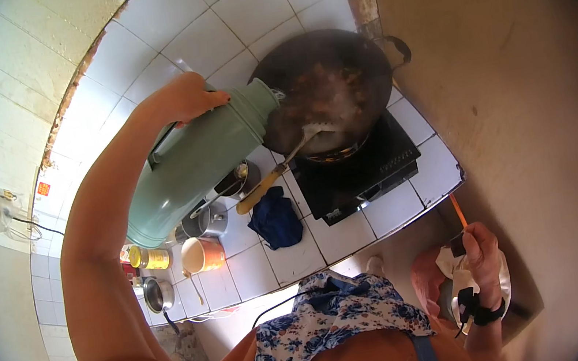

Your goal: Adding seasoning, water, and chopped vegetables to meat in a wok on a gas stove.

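My left hand (188, 99) grips a large green thermos flask (197, 160), tipped with its mouth over the wok's left side. Something clear and shiny shows at the mouth; whether liquid is running out, I cannot tell. Steam rises from the dark wok (278, 65), where pieces of browned food (332, 91) lie. A spatula (294, 155) leans on the near rim, its metal blade inside and its yellowish handle outside. Beneath the wok is a black electric cooktop (375, 163). Low on the right, my right hand (481, 250) holds a thin orange object (458, 212), away from the counter.
On the white-tiled counter (295, 265) lies a dark blue cloth (276, 218). Left of it stand a paper tub (202, 254), metal pots (206, 222), a yellow-lidded jar (150, 257) and a small saucepan (158, 294). A bag-lined bin (441, 275) stands below my right hand.
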The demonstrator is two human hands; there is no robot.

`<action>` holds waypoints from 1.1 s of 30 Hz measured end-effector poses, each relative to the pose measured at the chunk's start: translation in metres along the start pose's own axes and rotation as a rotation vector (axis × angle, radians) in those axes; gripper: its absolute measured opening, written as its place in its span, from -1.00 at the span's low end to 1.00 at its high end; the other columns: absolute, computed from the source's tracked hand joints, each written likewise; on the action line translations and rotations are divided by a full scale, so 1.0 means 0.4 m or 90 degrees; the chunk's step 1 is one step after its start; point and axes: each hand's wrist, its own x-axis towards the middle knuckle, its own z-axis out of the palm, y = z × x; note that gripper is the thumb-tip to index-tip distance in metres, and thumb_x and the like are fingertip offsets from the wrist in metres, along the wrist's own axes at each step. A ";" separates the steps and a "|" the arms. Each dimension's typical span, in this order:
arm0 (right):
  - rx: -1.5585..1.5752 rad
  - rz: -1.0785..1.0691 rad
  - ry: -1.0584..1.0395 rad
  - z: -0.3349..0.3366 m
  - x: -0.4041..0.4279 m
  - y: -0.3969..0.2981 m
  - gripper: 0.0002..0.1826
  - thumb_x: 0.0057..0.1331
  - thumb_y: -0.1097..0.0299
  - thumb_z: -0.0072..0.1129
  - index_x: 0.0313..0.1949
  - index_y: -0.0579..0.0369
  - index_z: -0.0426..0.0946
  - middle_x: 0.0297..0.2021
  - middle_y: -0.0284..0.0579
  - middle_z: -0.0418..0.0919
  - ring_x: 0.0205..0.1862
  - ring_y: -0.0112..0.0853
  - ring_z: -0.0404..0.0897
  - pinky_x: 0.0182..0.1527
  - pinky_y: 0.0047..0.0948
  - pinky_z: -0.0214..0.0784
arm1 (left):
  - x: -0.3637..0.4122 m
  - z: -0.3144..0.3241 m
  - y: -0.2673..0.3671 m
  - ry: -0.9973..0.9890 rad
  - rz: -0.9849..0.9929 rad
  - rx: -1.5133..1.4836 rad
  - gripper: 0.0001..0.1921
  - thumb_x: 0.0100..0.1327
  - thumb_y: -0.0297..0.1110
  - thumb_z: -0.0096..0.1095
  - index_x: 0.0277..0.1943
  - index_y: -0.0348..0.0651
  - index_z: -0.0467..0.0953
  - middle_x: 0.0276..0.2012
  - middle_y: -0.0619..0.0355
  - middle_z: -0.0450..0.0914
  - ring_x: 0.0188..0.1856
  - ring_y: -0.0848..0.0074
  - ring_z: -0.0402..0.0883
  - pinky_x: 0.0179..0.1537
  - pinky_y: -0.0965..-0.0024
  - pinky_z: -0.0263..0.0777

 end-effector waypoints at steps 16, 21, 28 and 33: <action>-0.001 0.015 -0.059 0.021 0.008 -0.008 -0.68 0.23 0.17 0.04 -0.41 0.23 0.37 -0.61 -0.36 0.30 -0.51 -0.60 0.26 -0.46 -0.56 0.16 | -0.030 -0.005 0.004 -0.061 -0.010 0.034 -0.47 0.16 0.05 0.12 -0.55 -0.39 0.43 -0.81 0.05 0.37 -0.78 0.39 0.41 -0.71 0.33 0.26; 0.003 -0.003 -0.035 0.033 0.002 -0.021 -0.75 0.19 0.27 0.03 -0.46 0.25 0.38 -0.65 -0.28 0.32 -0.55 -0.57 0.27 -0.51 -0.50 0.18 | -0.034 -0.005 -0.009 -0.073 -0.013 0.063 -0.45 0.15 0.06 0.12 -0.61 -0.39 0.44 -0.81 0.03 0.37 -0.78 0.38 0.42 -0.70 0.32 0.27; -0.009 0.012 -0.045 0.030 -0.006 -0.013 -0.73 0.19 0.25 0.03 -0.46 0.25 0.38 -0.65 -0.29 0.31 -0.55 -0.58 0.27 -0.50 -0.51 0.17 | -0.044 -0.007 -0.024 -0.064 -0.038 0.025 -0.47 0.16 0.03 0.11 -0.60 -0.39 0.45 -0.81 0.05 0.37 -0.78 0.39 0.41 -0.71 0.34 0.24; 0.024 0.030 -0.047 0.041 -0.005 0.024 -0.78 0.20 0.31 0.02 -0.47 0.24 0.37 -0.65 -0.31 0.29 -0.55 -0.59 0.25 -0.52 -0.52 0.15 | -0.067 -0.009 -0.040 -0.019 -0.038 -0.052 -0.50 0.17 0.01 0.12 -0.55 -0.37 0.47 -0.80 0.09 0.35 -0.77 0.46 0.36 -0.72 0.37 0.22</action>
